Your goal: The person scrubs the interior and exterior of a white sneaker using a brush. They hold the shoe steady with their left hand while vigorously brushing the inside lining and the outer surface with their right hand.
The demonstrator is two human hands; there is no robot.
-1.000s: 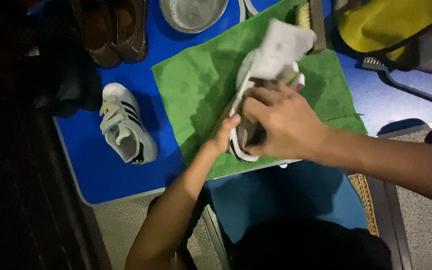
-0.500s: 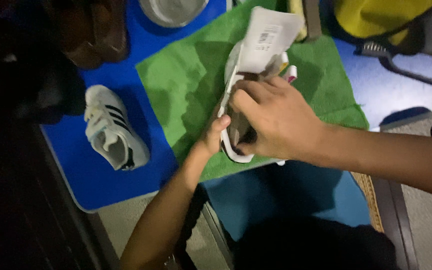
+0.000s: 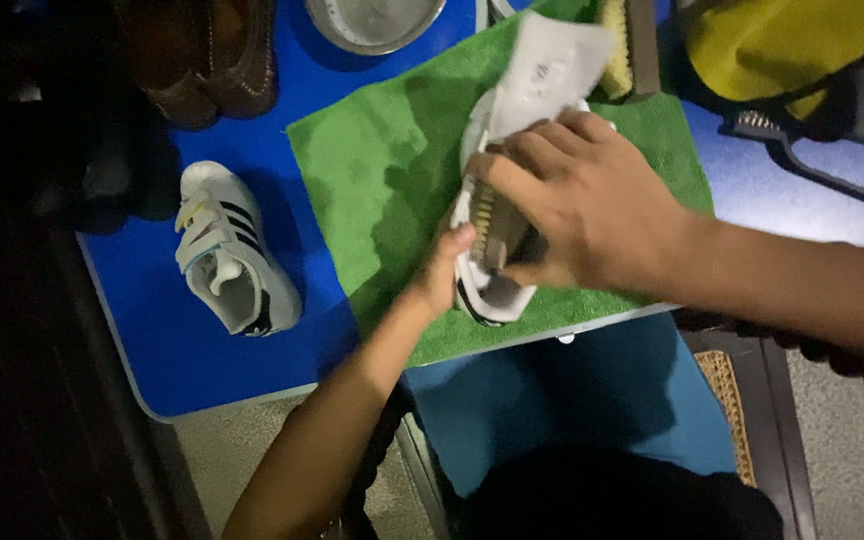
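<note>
- We see a white sneaker (image 3: 487,290) lying on a green towel (image 3: 382,170), which is spread over the blue surface (image 3: 202,370).
- Our right hand (image 3: 582,205) is over the middle of this sneaker. Its fingers are closed around a brush (image 3: 497,225) with pale bristles, and the bristles touch the side of the shoe.
- Our left hand (image 3: 442,275) is at the left side of the sneaker, near its lower end. The thumb presses on the shoe edge, and the other fingers are hidden under the shoe, so we believe it grips the shoe, but we cannot see the full grasp.
- The tongue (image 3: 552,65) of the sneaker stands up above the right hand, pointing to the far side of the surface.
- A second white sneaker (image 3: 232,260) with dark stripes lies alone on the blue surface, well apart to the left of both hands.
- A brown shoe (image 3: 212,50) sits at the far left corner, and a metal bowl (image 3: 377,20) is just beside the towel's far edge.
- A yellow bag (image 3: 782,45) is at the far right.
- Another brush (image 3: 627,45) lies on the towel just beside the tongue.
</note>
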